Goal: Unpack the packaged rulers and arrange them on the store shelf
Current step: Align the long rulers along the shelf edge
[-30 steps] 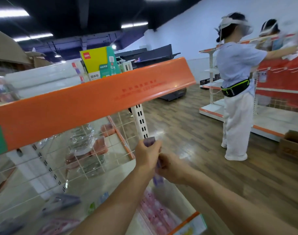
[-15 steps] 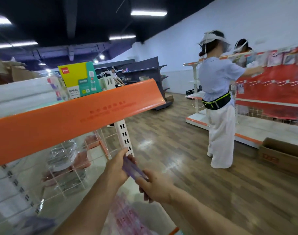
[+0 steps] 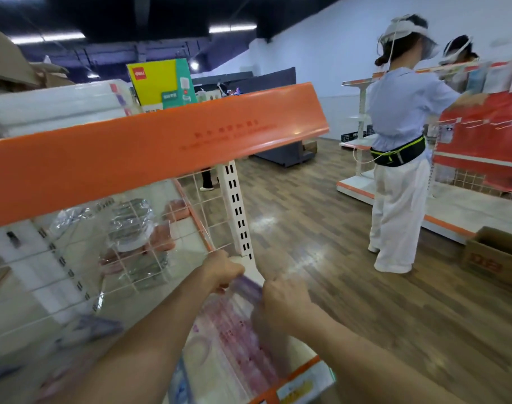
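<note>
Spread wider apart than half a second ago, with left hand (image 3: 223,272) and right hand (image 3: 284,305) each curled on an end of the purple ruler pack (image 3: 249,288). Just beneath that grip, on the shelf (image 3: 293,377), pink rulers (image 3: 235,339).

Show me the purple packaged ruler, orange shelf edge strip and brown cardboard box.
Purple packaged ruler (image 3: 249,288): head view, its exposed middle.
Orange shelf edge strip (image 3: 149,147): head view, middle of front face.
Brown cardboard box (image 3: 488,263): head view, near side wall.
</note>
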`<action>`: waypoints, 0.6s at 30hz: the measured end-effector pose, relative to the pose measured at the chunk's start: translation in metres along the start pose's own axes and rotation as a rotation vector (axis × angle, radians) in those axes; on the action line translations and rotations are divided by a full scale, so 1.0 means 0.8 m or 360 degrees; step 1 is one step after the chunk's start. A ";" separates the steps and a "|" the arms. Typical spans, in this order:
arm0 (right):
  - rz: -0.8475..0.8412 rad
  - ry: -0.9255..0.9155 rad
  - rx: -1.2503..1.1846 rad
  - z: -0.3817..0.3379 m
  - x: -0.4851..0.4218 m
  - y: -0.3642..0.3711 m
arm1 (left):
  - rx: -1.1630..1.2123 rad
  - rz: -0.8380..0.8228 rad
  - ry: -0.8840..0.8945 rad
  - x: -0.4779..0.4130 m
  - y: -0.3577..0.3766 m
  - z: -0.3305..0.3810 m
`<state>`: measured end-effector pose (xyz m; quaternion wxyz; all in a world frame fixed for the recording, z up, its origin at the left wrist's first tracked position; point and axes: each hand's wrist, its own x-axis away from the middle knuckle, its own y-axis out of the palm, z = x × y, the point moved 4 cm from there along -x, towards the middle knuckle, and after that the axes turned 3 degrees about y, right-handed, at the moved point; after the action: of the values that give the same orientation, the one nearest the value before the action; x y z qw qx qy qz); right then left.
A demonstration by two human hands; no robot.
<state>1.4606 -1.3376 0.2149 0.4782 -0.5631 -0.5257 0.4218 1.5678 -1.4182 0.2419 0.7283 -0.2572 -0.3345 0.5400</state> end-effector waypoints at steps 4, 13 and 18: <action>0.0045 0.0016 -0.0061 0.000 0.003 0.008 | -0.0257 0.0075 0.0244 -0.004 0.001 0.007; 0.0031 0.0011 -0.0088 0.004 0.009 0.002 | -0.1470 -0.0180 0.0621 -0.012 0.027 0.021; -0.0033 -0.0009 -0.0074 0.008 0.012 -0.004 | -0.1771 -0.0173 0.0660 -0.027 0.034 0.023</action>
<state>1.4549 -1.3274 0.2170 0.4680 -0.5673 -0.5425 0.4060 1.5332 -1.4308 0.2294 0.5608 -0.6827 -0.4306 0.1841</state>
